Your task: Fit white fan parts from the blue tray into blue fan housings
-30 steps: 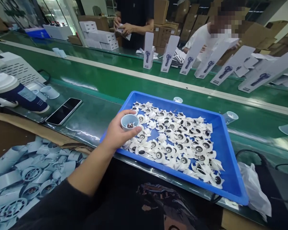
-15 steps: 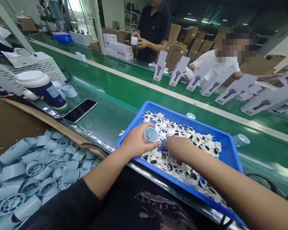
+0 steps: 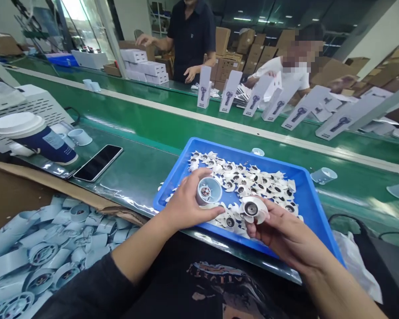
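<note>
My left hand is closed around a light-blue round housing, its open end facing me and a small motor-like part visible inside. Between the fingers of my right hand is a white fan impeller with a dark hub, held just to the right of the housing and apart from it. Both hands are over the near part of a blue tray, in which many more white impellers lie loose.
To my left a cardboard box holds many light-blue housings. A phone and a paper cup stand on the bench. Beyond the green belt are white product boxes and two people.
My right hand has come up from the tray toward me with an impeller and turned it hub up. My left hand still holds the housing. The view has shifted slightly.
</note>
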### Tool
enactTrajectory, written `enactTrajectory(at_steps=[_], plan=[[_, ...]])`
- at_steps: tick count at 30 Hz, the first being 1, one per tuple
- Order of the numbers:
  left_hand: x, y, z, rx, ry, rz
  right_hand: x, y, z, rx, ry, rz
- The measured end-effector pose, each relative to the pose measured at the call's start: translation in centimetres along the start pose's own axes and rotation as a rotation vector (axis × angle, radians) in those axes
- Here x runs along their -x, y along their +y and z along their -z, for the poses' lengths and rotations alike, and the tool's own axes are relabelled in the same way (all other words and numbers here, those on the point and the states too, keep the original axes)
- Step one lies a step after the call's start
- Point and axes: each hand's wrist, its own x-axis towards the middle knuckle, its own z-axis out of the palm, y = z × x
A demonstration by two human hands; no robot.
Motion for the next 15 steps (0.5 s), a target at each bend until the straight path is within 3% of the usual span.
enactTrajectory(at_steps=[2, 5, 8, 12, 15], plan=[[0.2, 1.2, -0.7, -0.079, -0.105, -0.089, 0.9, 1.0, -0.3, -0.344, -0.023, 0.012], [0.4, 3.0, -1.6, -0.193, -0.207, -0.224, 1.4, 1.6, -0.5, -0.375, -0.001, 0.047], [0.5, 3.9, -2.3, -0.257, -0.234, -0.262, 1.6, 1.8, -0.3, -0.37, 0.025, 0.082], [0.7, 4.3, -2.9, -0.303, -0.252, -0.259, 2.1, 1.6, 0.1, -0.3, 0.089, 0.141], [0.6, 4.5, -3.3, -0.331, -0.245, -0.296, 2.6, 0.8, -0.1, 0.169, 0.21, 0.386]])
